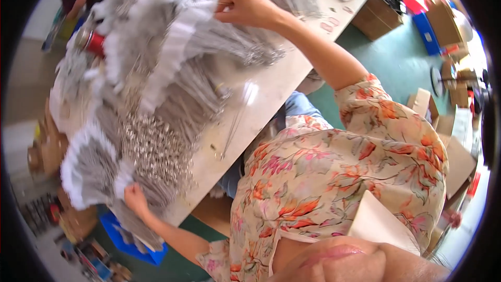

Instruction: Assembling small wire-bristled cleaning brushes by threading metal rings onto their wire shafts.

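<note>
Bundles of thin grey metal rods with white fluffy ends (172,57) lie heaped across a pale table (271,94). My right hand (245,5) reaches far over the heap and pinches the white end of one bundle between its fingers. At the table's near left edge, my left hand (135,198) is closed on the lower end of another white-tipped bundle (94,167). A mound of small shiny metal pieces (151,146) sits between the two hands. A few loose rods (235,120) lie on the bare tabletop.
A red cylinder (94,43) stands among the bundles at the far left. A blue crate (130,243) sits under the table's edge. Cardboard boxes (378,13), a blue box (425,31) and more cartons (454,151) stand on the green floor (391,62) to the right.
</note>
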Action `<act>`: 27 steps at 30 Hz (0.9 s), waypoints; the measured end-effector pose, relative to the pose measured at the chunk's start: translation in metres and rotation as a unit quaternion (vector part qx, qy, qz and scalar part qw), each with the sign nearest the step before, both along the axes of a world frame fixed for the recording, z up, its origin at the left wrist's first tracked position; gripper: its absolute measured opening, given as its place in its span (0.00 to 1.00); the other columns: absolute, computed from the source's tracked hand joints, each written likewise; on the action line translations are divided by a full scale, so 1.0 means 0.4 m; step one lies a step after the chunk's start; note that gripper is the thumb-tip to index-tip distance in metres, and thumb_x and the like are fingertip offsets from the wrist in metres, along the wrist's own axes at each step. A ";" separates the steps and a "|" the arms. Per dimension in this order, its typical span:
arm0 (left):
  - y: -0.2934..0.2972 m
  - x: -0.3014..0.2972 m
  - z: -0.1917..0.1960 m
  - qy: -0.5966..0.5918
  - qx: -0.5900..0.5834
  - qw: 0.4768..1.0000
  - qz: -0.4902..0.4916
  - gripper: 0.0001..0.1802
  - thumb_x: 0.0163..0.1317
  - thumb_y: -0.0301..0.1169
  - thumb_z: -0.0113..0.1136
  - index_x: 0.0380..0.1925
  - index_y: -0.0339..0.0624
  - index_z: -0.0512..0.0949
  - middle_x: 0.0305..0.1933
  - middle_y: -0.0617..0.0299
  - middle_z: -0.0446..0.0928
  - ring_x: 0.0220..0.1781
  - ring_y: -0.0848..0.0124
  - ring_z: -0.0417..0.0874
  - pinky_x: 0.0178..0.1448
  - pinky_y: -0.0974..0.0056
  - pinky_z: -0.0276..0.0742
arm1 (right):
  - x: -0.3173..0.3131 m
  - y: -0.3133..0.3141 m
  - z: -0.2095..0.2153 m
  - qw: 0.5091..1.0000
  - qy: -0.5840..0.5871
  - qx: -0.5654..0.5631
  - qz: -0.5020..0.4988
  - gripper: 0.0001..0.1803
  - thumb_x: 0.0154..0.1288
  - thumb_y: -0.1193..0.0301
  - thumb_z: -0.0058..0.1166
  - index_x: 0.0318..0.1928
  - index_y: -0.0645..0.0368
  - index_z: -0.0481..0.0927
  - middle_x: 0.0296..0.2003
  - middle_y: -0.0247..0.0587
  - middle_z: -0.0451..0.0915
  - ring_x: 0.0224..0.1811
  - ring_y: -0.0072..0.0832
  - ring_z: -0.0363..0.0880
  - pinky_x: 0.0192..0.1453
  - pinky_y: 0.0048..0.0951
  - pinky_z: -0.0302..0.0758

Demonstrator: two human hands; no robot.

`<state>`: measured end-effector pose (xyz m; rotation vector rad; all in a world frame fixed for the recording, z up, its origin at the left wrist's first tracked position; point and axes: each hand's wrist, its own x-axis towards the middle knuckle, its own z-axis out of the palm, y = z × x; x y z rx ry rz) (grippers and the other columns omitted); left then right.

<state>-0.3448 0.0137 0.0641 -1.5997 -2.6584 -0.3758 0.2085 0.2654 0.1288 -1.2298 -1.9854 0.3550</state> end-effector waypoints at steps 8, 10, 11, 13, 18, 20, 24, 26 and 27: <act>-0.046 0.020 0.081 -0.168 0.276 0.946 0.016 0.10 0.64 0.29 0.47 0.38 0.36 0.76 0.31 0.62 0.73 0.28 0.72 0.72 0.35 0.70 0.68 | 0.386 0.106 0.061 0.914 0.390 0.017 -0.109 0.15 0.62 0.66 0.38 0.31 0.63 0.75 0.17 0.34 0.67 0.17 0.21 0.66 0.17 0.26 0.68; -0.052 0.082 0.135 -0.164 0.323 0.931 0.045 0.12 0.66 0.30 0.46 0.44 0.37 0.76 0.32 0.64 0.72 0.27 0.74 0.71 0.34 0.71 0.67 | 0.519 0.154 -0.022 0.930 0.299 -0.055 -0.205 0.13 0.63 0.67 0.39 0.31 0.61 0.76 0.17 0.31 0.66 0.17 0.19 0.63 0.18 0.24 0.66; -0.049 0.101 0.146 -0.226 0.323 0.916 0.072 0.14 0.66 0.32 0.46 0.47 0.40 0.75 0.30 0.67 0.70 0.25 0.77 0.67 0.30 0.73 0.63 | 0.552 0.183 -0.075 0.931 0.298 -0.054 -0.203 0.13 0.63 0.67 0.39 0.31 0.61 0.76 0.17 0.31 0.66 0.17 0.19 0.63 0.18 0.24 0.66; -0.040 0.164 0.181 -0.284 0.322 0.898 0.100 0.15 0.67 0.33 0.46 0.51 0.42 0.74 0.28 0.69 0.68 0.22 0.81 0.63 0.26 0.76 0.60 | 0.579 0.223 -0.149 0.937 0.027 -0.075 -0.340 0.16 0.49 0.58 0.61 0.35 0.53 0.84 0.29 0.36 0.82 0.32 0.26 0.79 0.39 0.25 0.74; 0.043 0.286 0.144 -0.494 0.296 0.814 0.083 0.16 0.67 0.39 0.48 0.49 0.42 0.74 0.25 0.72 0.64 0.18 0.86 0.53 0.18 0.78 0.45 | 0.534 0.203 -0.143 0.936 -0.063 -0.146 -0.315 0.16 0.45 0.54 0.60 0.33 0.47 0.85 0.32 0.39 0.83 0.37 0.35 0.81 0.45 0.34 0.76; 0.073 0.311 0.119 -0.555 0.288 0.779 0.047 0.17 0.67 0.39 0.49 0.48 0.39 0.74 0.25 0.72 0.65 0.18 0.86 0.55 0.18 0.78 0.46 | 0.513 0.183 -0.112 0.941 -0.129 -0.160 -0.269 0.16 0.45 0.53 0.60 0.33 0.48 0.85 0.32 0.40 0.83 0.37 0.36 0.81 0.44 0.34 0.76; 0.148 0.429 0.093 -0.687 0.283 0.668 -0.035 0.17 0.66 0.37 0.50 0.45 0.33 0.74 0.25 0.69 0.66 0.19 0.85 0.57 0.17 0.79 0.48 | 0.539 0.188 -0.130 0.950 -0.087 -0.131 -0.269 0.19 0.48 0.53 0.58 0.35 0.52 0.84 0.32 0.43 0.82 0.37 0.37 0.80 0.45 0.35 0.75; 0.175 0.493 0.101 -0.721 0.295 0.627 -0.033 0.16 0.66 0.36 0.49 0.44 0.32 0.74 0.25 0.69 0.66 0.20 0.85 0.58 0.17 0.80 0.49 | 0.555 0.164 -0.109 0.949 0.030 -0.070 -0.306 0.18 0.52 0.55 0.55 0.35 0.56 0.82 0.29 0.45 0.81 0.34 0.37 0.80 0.44 0.37 0.74; 0.182 0.517 0.105 -0.723 0.256 0.638 -0.069 0.16 0.66 0.35 0.49 0.44 0.31 0.74 0.25 0.69 0.66 0.19 0.85 0.58 0.17 0.80 0.49 | 0.535 0.124 -0.061 0.944 0.075 -0.044 -0.318 0.16 0.59 0.59 0.50 0.35 0.59 0.80 0.26 0.40 0.80 0.32 0.28 0.77 0.39 0.28 0.71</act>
